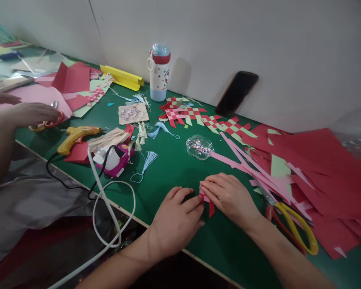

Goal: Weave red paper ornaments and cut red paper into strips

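My left hand [177,218] and my right hand [228,196] rest close together on the green table [174,164] near its front edge. Both press their fingertips onto a small piece of woven red and pink paper strips [209,204] lying flat between them. Most of that piece is hidden under the fingers. Long pink paper strips [243,164] lie just beyond my right hand. Yellow-handled scissors [291,224] lie right of my right wrist.
Red paper sheets [325,172] cover the right side. Woven red-and-green pieces [204,118], a clear tray of beads [199,147], tassels [147,160], a glue gun [75,136], a bottle [159,72] and a phone [236,93] lie farther back. Another person's hand [30,114] holds scissors at the left.
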The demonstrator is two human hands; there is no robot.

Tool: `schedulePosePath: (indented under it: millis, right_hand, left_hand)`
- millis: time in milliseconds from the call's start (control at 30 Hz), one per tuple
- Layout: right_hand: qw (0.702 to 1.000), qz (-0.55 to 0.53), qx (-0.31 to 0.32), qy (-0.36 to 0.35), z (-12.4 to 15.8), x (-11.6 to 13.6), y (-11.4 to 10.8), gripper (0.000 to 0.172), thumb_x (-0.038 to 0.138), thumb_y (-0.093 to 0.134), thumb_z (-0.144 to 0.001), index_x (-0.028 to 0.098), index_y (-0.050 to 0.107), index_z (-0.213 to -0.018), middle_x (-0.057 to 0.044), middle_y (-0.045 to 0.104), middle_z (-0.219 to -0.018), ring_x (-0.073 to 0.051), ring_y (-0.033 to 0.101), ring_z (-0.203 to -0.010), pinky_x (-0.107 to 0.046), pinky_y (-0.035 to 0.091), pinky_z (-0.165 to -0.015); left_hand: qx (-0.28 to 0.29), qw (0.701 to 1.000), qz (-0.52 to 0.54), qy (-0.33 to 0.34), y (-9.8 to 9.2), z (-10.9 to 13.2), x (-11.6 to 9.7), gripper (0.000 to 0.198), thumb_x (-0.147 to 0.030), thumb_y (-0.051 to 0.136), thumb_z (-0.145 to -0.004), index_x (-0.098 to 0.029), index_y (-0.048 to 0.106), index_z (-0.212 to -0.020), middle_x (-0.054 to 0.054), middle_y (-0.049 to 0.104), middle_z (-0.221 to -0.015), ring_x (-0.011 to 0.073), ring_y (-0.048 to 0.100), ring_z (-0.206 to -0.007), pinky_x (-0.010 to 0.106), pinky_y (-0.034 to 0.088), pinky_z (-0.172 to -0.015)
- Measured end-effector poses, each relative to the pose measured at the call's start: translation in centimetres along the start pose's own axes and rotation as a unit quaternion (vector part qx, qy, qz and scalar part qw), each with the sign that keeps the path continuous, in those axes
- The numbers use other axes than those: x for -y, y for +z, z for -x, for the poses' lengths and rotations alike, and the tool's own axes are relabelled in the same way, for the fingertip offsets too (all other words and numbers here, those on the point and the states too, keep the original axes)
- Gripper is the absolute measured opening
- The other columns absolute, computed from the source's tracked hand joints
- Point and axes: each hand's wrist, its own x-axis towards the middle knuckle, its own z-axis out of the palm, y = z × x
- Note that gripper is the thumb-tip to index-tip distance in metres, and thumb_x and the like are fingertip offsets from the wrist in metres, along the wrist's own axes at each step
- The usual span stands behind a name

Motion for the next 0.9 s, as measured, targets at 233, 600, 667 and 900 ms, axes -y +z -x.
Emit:
schedulePosePath:
  millis: [233,600,667,900]
  right_hand:
    - [1.0,0.01,0.006,-0.012,-0.02,0.09,-0.02,0.026,0.019,0.047,-0.096,0.017,0.072,-0.1,-0.008,0.072,-0.095,-0.019,0.058,-0.083,-0.033,0.04,-0.07]
    - [0.999,-0.048,-0.011,0.016,0.34,0.36,0.39,0.023,0.019,0.049,-0.096,0.016,0.071,-0.104,-0.008,0.071,-0.096,-0.018,0.061,-0.082,-0.031,0.047,-0.072]
    - [0.998,-0.056,-0.016,0.028,0.26,0.47,0.42,0.024,0.021,0.048,-0.097,0.016,0.071,-0.102,-0.008,0.072,-0.095,-0.017,0.062,-0.081,-0.031,0.048,-0.073]
    - [0.997,-0.054,-0.027,0.041,0.56,0.38,0.36,0.023,0.023,0.05,-0.097,0.014,0.069,-0.106,-0.009,0.072,-0.095,-0.019,0.064,-0.084,-0.033,0.052,-0.078]
  left_hand:
    - [0.006,1.0,0.008,-0.005,-0.09,-0.09,-0.05,0.034,-0.033,0.057,-0.092,-0.016,0.06,-0.122,0.004,0.066,-0.126,0.0292,0.051,-0.12,0.046,0.036,-0.104]
    - [0.009,1.0,0.005,-0.007,-0.05,-0.03,-0.04,0.033,-0.032,0.057,-0.092,-0.017,0.061,-0.121,0.005,0.067,-0.124,0.0285,0.051,-0.12,0.044,0.036,-0.105]
    - [0.011,1.0,-0.003,-0.005,-0.05,0.0,-0.02,0.033,-0.033,0.057,-0.093,-0.018,0.06,-0.122,0.004,0.066,-0.125,0.0278,0.051,-0.12,0.044,0.037,-0.105]
    - [0.005,1.0,-0.021,0.001,-0.3,-0.01,-0.02,0.031,-0.035,0.054,-0.094,-0.02,0.061,-0.12,0.001,0.066,-0.127,0.0252,0.051,-0.12,0.042,0.037,-0.104]
